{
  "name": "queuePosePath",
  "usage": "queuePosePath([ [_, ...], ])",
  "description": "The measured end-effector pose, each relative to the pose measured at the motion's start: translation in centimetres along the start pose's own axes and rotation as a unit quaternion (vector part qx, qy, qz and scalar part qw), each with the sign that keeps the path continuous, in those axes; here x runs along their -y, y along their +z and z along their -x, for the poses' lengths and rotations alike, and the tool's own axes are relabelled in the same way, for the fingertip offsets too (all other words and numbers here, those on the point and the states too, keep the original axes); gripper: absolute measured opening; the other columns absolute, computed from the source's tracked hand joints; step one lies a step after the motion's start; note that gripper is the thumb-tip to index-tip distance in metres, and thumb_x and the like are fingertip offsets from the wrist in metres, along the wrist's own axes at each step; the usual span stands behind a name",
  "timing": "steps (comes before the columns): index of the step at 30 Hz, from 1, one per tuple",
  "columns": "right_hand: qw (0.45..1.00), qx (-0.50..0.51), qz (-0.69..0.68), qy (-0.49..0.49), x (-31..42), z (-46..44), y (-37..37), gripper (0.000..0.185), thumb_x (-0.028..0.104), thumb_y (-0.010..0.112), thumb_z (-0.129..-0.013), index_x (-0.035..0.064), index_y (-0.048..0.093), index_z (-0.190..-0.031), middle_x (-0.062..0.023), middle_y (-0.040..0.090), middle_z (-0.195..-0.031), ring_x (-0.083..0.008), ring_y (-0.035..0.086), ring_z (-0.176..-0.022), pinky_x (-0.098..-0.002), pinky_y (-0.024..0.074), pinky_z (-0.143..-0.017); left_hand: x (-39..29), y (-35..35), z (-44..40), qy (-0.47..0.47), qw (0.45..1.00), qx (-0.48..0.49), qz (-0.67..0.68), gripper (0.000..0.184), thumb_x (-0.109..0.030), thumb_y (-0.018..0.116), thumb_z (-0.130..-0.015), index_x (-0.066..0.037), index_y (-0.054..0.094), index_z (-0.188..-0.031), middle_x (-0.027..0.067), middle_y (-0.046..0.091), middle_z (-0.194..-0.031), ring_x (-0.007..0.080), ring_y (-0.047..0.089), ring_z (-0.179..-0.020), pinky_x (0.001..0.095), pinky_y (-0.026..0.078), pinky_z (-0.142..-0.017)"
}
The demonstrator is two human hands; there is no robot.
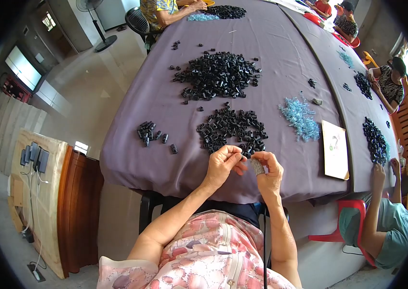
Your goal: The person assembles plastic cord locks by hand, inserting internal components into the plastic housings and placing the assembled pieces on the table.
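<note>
Just over the near edge of a pile of small black parts (233, 127), my left hand (224, 166) pinches a small dark piece between thumb and fingers. Close beside it on the right, my right hand (269, 171) is closed around a grey, rough-looking stone-like piece (258, 166). A larger heap of black parts (218, 74) lies farther back on the purple-grey cloth (146, 101). To the left sits a small group of black cylindrical pieces (149, 132). Right of the piles are light-blue, thin clear pieces (300, 118).
A printed sheet (335, 149) lies on the right, with a small stone (317, 101) behind it. Other people sit at the far end and right side, near more black piles (375, 139). A wooden cabinet (76, 207) and a standing fan (99, 26) are on the left.
</note>
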State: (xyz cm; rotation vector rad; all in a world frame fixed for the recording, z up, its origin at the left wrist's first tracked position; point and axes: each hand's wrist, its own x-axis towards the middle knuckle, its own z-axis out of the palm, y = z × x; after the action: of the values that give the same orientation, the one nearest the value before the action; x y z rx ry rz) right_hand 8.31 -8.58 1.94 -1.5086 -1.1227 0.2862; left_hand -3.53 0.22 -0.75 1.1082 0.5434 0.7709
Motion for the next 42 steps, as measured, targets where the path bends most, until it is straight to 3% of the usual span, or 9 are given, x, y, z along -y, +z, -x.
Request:
queuePosePath([
  [8,0.999,-0.003,0.014,-0.030,0.2,0.3,0.8,0.027,-0.013,0.059,-0.067,0.0022,0.059,-0.090,-0.0073,0.061,-0.079,-0.0176,0.057,-0.068,-0.0267,0.0462,-0.066,-0.2,-0.4,-0.1,-0.024,0.998,0.046,0.023,0.011,-0.015,0.052,-0.091,-0.005,0.050,-0.095,0.0070,0.060,-0.071,0.0094,0.053,-0.052,0.0207,0.040,-0.044],
  [14,0.996,-0.030,0.042,-0.069,0.3,0.5,1.3,0.025,-0.010,0.061,-0.067,0.0023,0.059,-0.088,-0.0085,0.061,-0.079,-0.0194,0.059,-0.068,-0.0281,0.0468,-0.064,0.2,-0.5,-0.2,-0.063,0.989,0.050,0.121,0.011,-0.016,0.055,-0.090,-0.008,0.049,-0.090,0.0070,0.059,-0.070,0.0095,0.050,-0.050,0.0208,0.036,-0.042],
  [16,0.992,-0.037,0.065,-0.104,0.3,0.6,1.4,0.025,-0.010,0.061,-0.067,0.0022,0.059,-0.088,-0.0090,0.061,-0.079,-0.0198,0.059,-0.068,-0.0283,0.0471,-0.064,0.3,-0.7,-0.3,-0.060,0.987,0.058,0.137,0.011,-0.016,0.056,-0.089,-0.007,0.049,-0.089,0.0070,0.059,-0.069,0.0094,0.050,-0.050,0.0209,0.035,-0.042],
  [34,0.997,-0.038,0.048,-0.048,0.2,0.9,1.7,0.025,-0.011,0.060,-0.067,0.0024,0.060,-0.088,-0.0094,0.061,-0.079,-0.0220,0.061,-0.070,-0.0286,0.0483,-0.065,0.4,-1.0,-0.4,-0.056,0.984,0.095,0.143,0.010,-0.015,0.056,-0.089,-0.007,0.051,-0.090,0.0069,0.060,-0.068,0.0097,0.048,-0.047,0.0203,0.034,-0.039],
  [42,0.992,0.004,0.042,-0.120,0.7,1.2,2.6,0.032,-0.008,0.062,-0.067,0.0051,0.063,-0.097,-0.0105,0.061,-0.093,-0.0258,0.060,-0.083,-0.0318,0.0485,-0.071,1.2,-1.7,-0.6,-0.060,0.965,0.088,0.240,0.009,-0.016,0.056,-0.089,-0.008,0.051,-0.089,0.0047,0.059,-0.074,0.0088,0.051,-0.055,0.0199,0.036,-0.045],
])
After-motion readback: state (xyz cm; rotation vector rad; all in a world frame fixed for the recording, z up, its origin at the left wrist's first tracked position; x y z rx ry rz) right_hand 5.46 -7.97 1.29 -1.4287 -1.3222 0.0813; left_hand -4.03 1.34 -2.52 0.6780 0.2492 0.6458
